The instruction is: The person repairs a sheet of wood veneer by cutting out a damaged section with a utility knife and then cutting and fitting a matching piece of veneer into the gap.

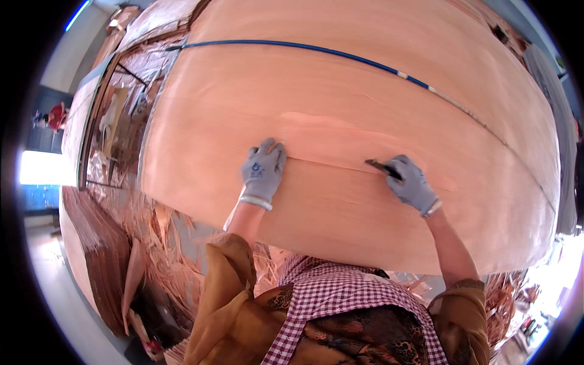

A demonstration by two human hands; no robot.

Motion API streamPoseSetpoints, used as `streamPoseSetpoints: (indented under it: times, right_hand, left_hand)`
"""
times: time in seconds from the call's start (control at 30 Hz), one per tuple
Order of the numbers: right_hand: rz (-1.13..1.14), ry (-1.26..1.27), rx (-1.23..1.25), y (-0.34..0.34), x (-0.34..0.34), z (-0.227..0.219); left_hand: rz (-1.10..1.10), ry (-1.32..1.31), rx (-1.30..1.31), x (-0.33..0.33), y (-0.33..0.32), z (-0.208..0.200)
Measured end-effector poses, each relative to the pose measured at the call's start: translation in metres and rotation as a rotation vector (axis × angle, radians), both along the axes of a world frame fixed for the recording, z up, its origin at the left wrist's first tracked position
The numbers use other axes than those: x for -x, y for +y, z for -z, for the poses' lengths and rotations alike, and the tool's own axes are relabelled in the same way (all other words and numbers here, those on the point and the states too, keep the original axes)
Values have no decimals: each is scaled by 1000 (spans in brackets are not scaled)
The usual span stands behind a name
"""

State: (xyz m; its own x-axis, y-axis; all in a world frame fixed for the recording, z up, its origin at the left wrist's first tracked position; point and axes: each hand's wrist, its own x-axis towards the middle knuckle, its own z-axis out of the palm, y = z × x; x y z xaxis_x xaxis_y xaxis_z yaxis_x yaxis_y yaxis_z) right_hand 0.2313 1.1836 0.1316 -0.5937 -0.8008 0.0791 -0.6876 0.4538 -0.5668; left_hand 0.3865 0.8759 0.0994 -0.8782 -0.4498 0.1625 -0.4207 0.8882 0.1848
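A wide pale-orange wood veneer sheet (316, 213) lies flat in front of me. On it rests a loose, slightly pinker veneer strip (340, 143), its near edge running as a thin line between my hands. My left hand (264, 170), in a grey glove, presses with fingers stretched out at the strip's left end. To the right, my grey-gloved right hand (410, 182) is closed around a small dark knife (382, 167). The knife's tip points left and lies close to the strip's near edge. Whether it touches the wood I cannot tell.
A long blue and white rod (304, 45) lies across the far part of the sheet. At left stand a metal frame (91, 128) and a stack of veneer sheets (97, 255). Torn veneer scraps (164, 243) litter the floor by the near left edge.
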Motion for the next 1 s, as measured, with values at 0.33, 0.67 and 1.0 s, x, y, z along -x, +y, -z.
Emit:
streamPoseSetpoints:
  times: [0.33,0.67,1.0]
  right_hand:
    - [-241,-18,-560,-149,-20,-16]
    - [-221,54,-679,-205,-35,4]
    - [-300,54,-811,-125,-21,-8]
  left_hand:
    - [-114,-112,-470,16,-18,-17]
    - [-108,-123,-563,21,-31,-7]
    - [-200,-68,-502,24,-10,-9]
